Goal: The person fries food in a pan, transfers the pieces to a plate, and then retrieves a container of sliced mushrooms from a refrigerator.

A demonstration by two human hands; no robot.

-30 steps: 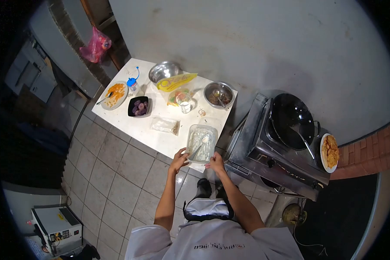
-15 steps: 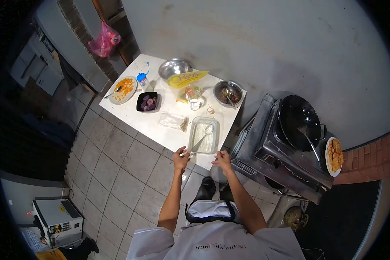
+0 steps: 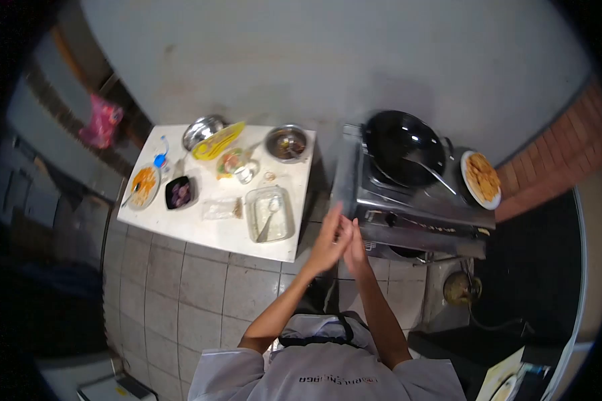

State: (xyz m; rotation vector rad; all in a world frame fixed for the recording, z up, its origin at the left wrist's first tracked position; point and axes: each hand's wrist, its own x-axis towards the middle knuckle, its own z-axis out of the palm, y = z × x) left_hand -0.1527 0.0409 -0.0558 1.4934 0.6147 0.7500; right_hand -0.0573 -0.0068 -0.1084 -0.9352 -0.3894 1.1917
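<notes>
My left hand [image 3: 329, 242] and my right hand [image 3: 356, 246] meet in front of my body, over the gap between the white table and the stove. Their fingers touch or overlap and are blurred; no object shows between them. Left of them, on the table corner, a glass dish [image 3: 269, 214] of white powder has a metal spoon [image 3: 266, 224] in it. Right of them stands the stove [image 3: 415, 220], with a black wok [image 3: 405, 150] and a ladle [image 3: 435, 175] resting inside.
The white table [image 3: 211, 250] also bears a metal bowl [image 3: 286, 143], a black bowl of purple pieces [image 3: 179, 192], a plate of orange shreds [image 3: 144, 187] and a yellow packet [image 3: 219, 142]. A plate of fried food [image 3: 481, 178] sits right of the wok.
The view has turned right, toward the stove. My hands have left the table edge beside the glass dish and come together.
</notes>
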